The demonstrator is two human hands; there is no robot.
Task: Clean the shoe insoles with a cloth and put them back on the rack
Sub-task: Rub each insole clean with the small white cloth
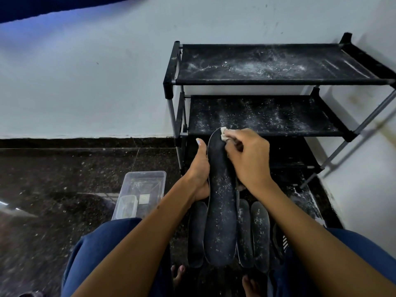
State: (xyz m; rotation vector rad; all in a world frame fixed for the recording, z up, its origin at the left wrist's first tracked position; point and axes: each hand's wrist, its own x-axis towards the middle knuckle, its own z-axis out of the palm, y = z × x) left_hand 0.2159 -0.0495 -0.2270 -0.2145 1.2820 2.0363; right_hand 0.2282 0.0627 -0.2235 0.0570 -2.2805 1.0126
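My left hand (199, 174) grips the left edge of a long dark insole (220, 211) speckled with white dust, held up in front of the rack. My right hand (248, 157) presses a small pale cloth (224, 133) against the insole's far tip. Several more dusty dark insoles (260, 234) lie side by side on the floor beneath the held one. The black shoe rack (257, 82) stands against the wall, its two upper shelves bare of insoles and covered in white powder.
A clear plastic box (141, 194) with a smaller container inside sits on the dark speckled floor to the left. My knees in blue trousers (102, 249) frame the bottom, with bare toes between them. The white wall is behind and to the right of the rack.
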